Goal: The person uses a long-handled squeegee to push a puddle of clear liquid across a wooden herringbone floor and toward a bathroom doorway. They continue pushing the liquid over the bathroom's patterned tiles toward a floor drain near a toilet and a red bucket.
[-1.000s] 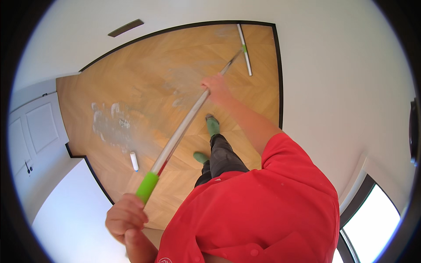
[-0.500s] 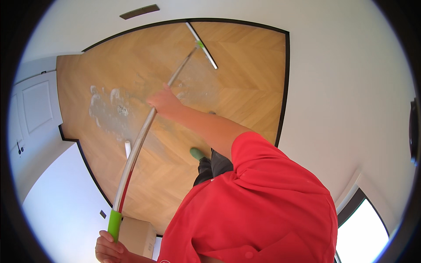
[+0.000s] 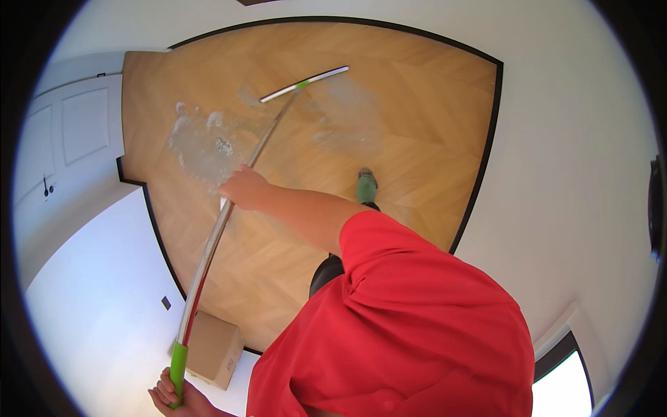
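Squeegee [image 3: 206,265] is out over the wood floor [image 3: 424,132], long pole running from lower left up and right, away from the person. Its head [image 3: 303,85] sits at the far end, roughly crosswise to the pole, right end farther out than left. Right hand [image 3: 244,187] closed around the pole partway up. Left hand [image 3: 164,395] wrapped on the green grip [image 3: 179,361], near end.

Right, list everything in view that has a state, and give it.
Left hand: closed around the green grip.
Right hand: closed around the pole.
Squeegee head: on the floor, at a slant.
Floor: marked with whitish smears.
Door: looks shut.
Cardboard box: looks closed.
Bright window: open or shut, cannot tell.
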